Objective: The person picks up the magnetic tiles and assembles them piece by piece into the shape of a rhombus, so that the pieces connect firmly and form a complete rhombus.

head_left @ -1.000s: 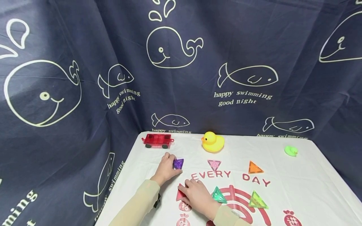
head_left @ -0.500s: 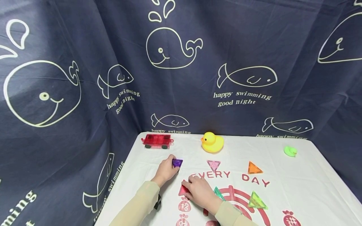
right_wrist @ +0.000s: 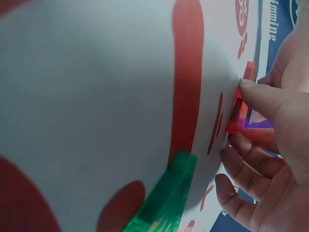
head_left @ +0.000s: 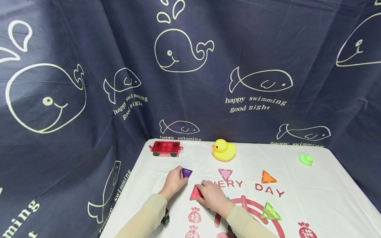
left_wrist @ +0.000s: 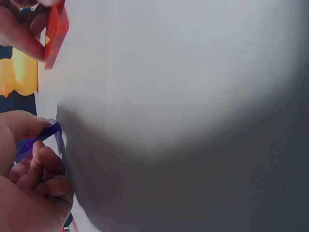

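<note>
My left hand (head_left: 174, 181) pinches a purple triangular magnetic tile (head_left: 187, 172) at its left side, thumb and fingertips on its edges. In the left wrist view the purple tile (left_wrist: 39, 137) sits between thumb and curled fingers. Just nearer and to the right, my right hand (head_left: 213, 195) holds a red triangular magnetic tile (head_left: 195, 193) by its right edge. The right wrist view has the thumb on one side of the red tile (right_wrist: 240, 108) and fingers behind it. A green triangular tile (right_wrist: 166, 198) lies below the right wrist, mostly hidden in the head view.
A red wheeled car base (head_left: 166, 148), a yellow duck (head_left: 224, 150) and a small green duck (head_left: 306, 159) stand along the back. Pink (head_left: 225, 174), orange (head_left: 268, 177) and lime-green (head_left: 271, 212) triangular tiles lie on the printed white tablecloth (head_left: 315, 188).
The right hand has moved the red tile away from the person and slightly right, nearer the purple one. The left hand keeps its purple tile, shifting only slightly.
</note>
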{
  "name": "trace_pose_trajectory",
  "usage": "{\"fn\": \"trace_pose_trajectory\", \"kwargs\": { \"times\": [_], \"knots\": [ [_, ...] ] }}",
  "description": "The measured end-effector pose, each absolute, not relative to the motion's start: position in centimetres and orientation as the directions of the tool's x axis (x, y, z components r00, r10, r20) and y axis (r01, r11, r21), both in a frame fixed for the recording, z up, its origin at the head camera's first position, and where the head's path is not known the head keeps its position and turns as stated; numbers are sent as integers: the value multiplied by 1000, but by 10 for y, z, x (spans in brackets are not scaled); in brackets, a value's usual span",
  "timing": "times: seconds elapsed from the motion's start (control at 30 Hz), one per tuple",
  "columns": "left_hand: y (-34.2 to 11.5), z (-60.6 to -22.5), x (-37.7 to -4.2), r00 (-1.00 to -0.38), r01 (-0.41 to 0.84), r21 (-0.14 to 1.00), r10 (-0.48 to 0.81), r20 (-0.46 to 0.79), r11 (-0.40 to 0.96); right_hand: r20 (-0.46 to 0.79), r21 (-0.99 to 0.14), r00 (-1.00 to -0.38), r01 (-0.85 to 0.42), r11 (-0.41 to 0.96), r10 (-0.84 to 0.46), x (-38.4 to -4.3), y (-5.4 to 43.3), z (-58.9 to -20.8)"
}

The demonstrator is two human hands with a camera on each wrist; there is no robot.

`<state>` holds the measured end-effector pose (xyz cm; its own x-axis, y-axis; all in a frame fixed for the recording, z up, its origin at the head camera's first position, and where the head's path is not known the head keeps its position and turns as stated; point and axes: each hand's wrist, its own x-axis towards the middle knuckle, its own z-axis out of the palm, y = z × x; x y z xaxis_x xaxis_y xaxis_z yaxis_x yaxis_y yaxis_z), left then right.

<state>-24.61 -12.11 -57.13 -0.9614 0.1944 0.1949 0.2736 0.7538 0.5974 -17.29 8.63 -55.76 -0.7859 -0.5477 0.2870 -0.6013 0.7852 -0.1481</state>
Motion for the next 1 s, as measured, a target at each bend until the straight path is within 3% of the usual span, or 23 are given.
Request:
{"fn": "trace_pose_trajectory", "kwargs": {
  "times": [0.47, 1.0],
  "knots": [
    [-119, -570, -229, -936, 340, 483, 243, 253, 807, 191, -271, -846, -533, 802, -498, -189, 89, -563],
    [-117, -574, -225, -911, 392, 391, 294, 288, 833, 133, -365, -874, -482, 797, -468, -205, 87, -560]
  ]
}}
